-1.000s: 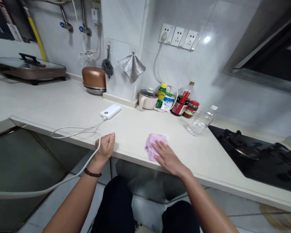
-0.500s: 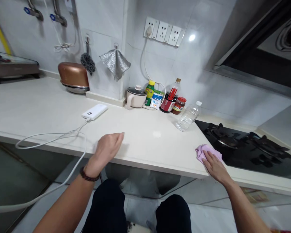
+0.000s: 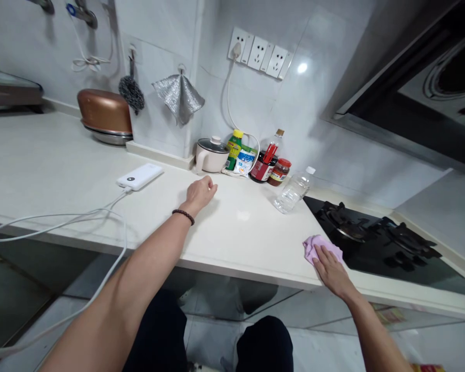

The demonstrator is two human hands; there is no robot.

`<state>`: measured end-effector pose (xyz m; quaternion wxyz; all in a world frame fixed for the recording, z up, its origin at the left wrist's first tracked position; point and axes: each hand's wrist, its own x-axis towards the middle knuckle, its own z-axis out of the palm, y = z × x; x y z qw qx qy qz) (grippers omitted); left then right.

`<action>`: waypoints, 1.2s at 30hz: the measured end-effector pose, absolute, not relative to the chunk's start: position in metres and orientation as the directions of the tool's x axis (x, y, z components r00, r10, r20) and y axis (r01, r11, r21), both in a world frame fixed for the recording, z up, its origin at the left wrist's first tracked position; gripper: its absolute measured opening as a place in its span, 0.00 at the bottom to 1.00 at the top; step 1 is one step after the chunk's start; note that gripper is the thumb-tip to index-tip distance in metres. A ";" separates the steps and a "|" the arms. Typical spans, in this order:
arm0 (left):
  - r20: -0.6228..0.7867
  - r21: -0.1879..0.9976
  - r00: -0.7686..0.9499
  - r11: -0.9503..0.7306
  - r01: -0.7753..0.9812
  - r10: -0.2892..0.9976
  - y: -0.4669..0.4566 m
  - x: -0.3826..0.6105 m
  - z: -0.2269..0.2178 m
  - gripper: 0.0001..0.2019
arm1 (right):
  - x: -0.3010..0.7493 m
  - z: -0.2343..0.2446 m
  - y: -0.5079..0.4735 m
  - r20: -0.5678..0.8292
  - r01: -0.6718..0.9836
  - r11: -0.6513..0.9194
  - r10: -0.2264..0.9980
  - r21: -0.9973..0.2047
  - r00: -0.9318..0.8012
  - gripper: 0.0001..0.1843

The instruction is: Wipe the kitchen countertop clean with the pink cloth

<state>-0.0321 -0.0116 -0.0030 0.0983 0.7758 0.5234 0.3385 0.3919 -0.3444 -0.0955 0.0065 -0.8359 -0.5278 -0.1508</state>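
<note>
My left hand (image 3: pixel 201 194) is over the white countertop (image 3: pixel 225 232), just in front of the cream pot (image 3: pixel 212 155) with a glass lid. Its fingers are curled in a loose fist, and nothing shows in them. A dark beaded bracelet circles that wrist. Near the front edge, beside the stove, a crumpled pinkish-purple cloth (image 3: pixel 313 248) lies under my right hand (image 3: pixel 331 268). The right fingers press on it, held close together. Behind the cloth stands a clear plastic bottle (image 3: pixel 293 191) with a white cap and what looks like clear liquid or nothing inside.
A black gas stove (image 3: pixel 356 237) is at the right under a range hood (image 3: pixel 422 93). Several jars, including a red-lidded jar (image 3: pixel 279 173), line the wall. A white power bank (image 3: pixel 139 177) trails a looping cable (image 3: pixel 116 258) over the counter's front edge. A copper-coloured pan (image 3: pixel 104 111) sits further left.
My left hand has moved forward and right, from near the counter's front edge towards the cream pot. My right hand stays on the cloth beside the stove. The view has shifted slightly.
</note>
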 end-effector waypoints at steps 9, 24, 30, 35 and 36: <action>0.212 0.421 0.364 -0.421 0.804 0.907 0.001 -0.033 -0.013 0.16 | 0.272 -0.065 -0.284 0.036 1.000 0.011 0.999 0.016 -0.012 0.35; 0.115 0.341 0.492 -0.499 0.796 0.863 -0.002 -0.022 -0.013 0.16 | 0.265 -0.044 -0.071 -0.074 0.990 -0.140 0.987 0.011 0.140 0.38; 0.080 0.322 0.532 -0.527 0.787 0.843 -0.003 -0.016 -0.013 0.16 | 0.277 -0.044 -0.015 -0.086 0.977 -0.214 0.973 0.001 0.213 0.38; 0.070 0.313 0.537 -0.529 0.788 0.841 -0.002 -0.015 -0.013 0.16 | 0.285 -0.044 0.026 -0.071 0.962 -0.271 0.960 -0.007 0.270 0.39; 0.066 0.315 0.537 -0.528 0.789 0.841 -0.002 -0.015 -0.013 0.15 | 0.287 -0.044 0.032 -0.068 0.960 -0.280 0.958 -0.009 0.279 0.40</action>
